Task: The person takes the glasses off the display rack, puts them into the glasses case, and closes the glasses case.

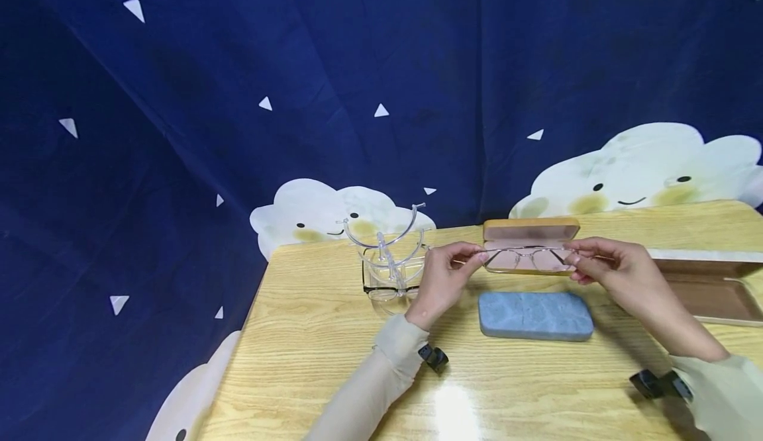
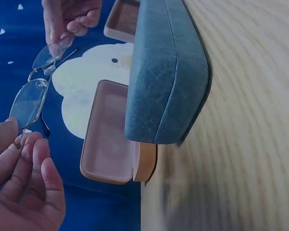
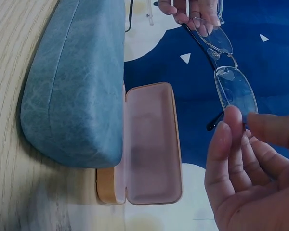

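Observation:
Both hands hold a pair of thin metal-framed eyeglasses (image 1: 530, 259) above an orange glasses case (image 1: 530, 224) that stands open, its lining pink. My left hand (image 1: 444, 279) pinches one end of the frame between thumb and fingers. At the other end, my right hand (image 1: 616, 269) pinches the frame the same way. In the right wrist view the temples of the eyeglasses (image 3: 236, 91) lie folded behind the lenses. Nearer to me, a closed blue glasses case (image 1: 535, 315) lies on the table below the eyeglasses.
Left of the hands stands a clear display rack (image 1: 387, 255) with black-framed glasses (image 1: 381, 290) on it. An open brown-lined case (image 1: 712, 292) lies at the right. The wooden table (image 1: 310, 342) ends at a dark blue curtain (image 1: 334, 83) with clouds.

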Motion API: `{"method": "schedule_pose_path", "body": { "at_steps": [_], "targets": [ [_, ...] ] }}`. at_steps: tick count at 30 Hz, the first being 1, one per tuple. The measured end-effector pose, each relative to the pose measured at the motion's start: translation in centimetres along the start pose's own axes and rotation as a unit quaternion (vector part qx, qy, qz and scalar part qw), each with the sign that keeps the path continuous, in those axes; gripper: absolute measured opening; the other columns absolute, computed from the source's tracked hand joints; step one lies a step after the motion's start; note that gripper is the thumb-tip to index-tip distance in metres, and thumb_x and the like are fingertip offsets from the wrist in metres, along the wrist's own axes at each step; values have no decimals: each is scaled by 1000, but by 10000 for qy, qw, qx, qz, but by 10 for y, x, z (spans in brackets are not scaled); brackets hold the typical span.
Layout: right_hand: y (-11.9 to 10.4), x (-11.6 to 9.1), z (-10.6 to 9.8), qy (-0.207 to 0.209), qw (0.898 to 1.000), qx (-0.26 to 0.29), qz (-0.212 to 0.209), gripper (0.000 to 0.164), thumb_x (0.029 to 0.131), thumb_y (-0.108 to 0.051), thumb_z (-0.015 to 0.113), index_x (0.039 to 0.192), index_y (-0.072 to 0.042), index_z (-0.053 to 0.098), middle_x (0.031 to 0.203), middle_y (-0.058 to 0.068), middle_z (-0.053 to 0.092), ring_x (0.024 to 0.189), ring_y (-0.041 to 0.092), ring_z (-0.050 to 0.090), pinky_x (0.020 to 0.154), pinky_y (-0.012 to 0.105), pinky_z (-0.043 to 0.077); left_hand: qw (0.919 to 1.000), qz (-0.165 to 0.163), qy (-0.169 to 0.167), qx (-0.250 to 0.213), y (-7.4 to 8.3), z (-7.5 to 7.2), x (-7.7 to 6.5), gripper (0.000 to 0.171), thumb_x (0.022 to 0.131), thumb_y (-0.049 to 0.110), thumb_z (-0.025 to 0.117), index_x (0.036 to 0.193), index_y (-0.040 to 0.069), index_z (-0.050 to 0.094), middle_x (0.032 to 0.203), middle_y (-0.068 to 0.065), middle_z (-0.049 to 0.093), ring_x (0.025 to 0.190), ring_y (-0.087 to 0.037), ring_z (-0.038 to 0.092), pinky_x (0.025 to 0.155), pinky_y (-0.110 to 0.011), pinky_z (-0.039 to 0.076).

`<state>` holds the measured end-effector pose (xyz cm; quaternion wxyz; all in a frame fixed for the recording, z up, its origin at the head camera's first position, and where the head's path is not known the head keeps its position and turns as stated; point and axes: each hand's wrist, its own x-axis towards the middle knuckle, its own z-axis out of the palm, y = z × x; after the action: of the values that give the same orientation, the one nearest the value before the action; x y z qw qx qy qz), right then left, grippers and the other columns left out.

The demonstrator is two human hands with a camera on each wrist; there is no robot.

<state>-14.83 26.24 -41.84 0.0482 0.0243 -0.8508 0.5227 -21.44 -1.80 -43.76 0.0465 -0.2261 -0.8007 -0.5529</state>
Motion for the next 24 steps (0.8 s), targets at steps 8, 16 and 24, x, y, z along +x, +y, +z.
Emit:
{"method": "schedule_pose_path", "body": {
  "at_steps": [8,16,24],
  "targets": [
    [13,6,-2,86,9998,-130,-111,37,105,-10,60,136,10,60,93,-33,71,80,-5,73,70,17,60,9977,-130,-151,653,-8,11,10,17,101,22,71,111,12,80,101,-4,82,89,-4,73,75,-10,56],
    [32,17,-4,-108,9974,-714,49,35,102,-22,69,130,0,70,103,-19,78,88,-16,64,73,8,52,9942,-218,-271,1021,-19,26,26,20,99,13,71,117,9,79,99,-6,82,84,-6,73,74,-8,51],
    [43,23,-7,-584,9920,-948,601,55,103,-42,66,143,-5,62,148,24,59,102,-24,42,79,7,41,9867,-385,-385,1529,-28,36,32,20,98,15,73,117,12,80,103,-3,83,91,-11,77,78,-10,51]
  ]
}}
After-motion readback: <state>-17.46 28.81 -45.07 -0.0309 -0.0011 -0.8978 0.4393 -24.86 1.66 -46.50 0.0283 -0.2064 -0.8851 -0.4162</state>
